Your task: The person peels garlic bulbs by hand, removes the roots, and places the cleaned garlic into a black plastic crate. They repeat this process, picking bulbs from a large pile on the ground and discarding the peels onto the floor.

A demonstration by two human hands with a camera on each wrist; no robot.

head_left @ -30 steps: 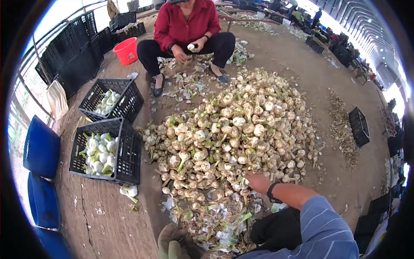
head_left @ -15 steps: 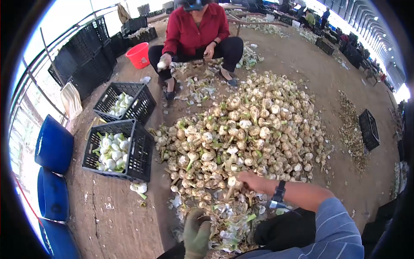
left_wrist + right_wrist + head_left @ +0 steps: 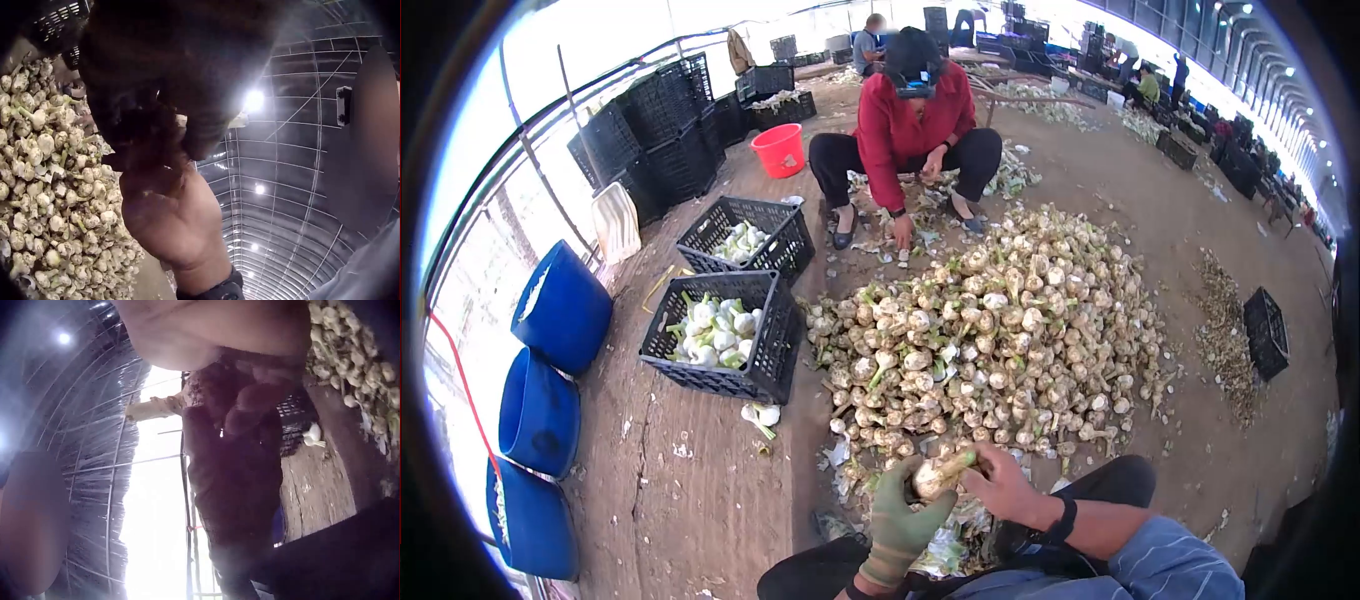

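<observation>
1. Blue drums (image 3: 560, 305) lie on their sides at the far left against the wall; they play no part in the work in hand.
2. Black crates come next: the near crate (image 3: 772, 345) holds a partial layer of cleaned white bulbs (image 3: 715, 335), and the far crate (image 3: 790, 245) holds fewer. I judge neither is near full. One cleaned bulb (image 3: 762, 413) lies on the dirt just beside the near crate.
3. My left hand (image 3: 900, 515), in a green glove, is curled under the garlic bulb (image 3: 935, 475) and supports it from below, close to my lap.
4. My right hand (image 3: 1005, 490), bare, with a watch at the wrist, grips the same bulb from the right, fingers closed round it. The bulb is dirty, with stalk attached, so its trimming is not yet done.
5. Discarded skins and stalks (image 3: 945, 545) lie at my feet.
6. Right of centre, the uncleaned heap (image 3: 1000, 340) remains large. I judge most of the work is left.
</observation>
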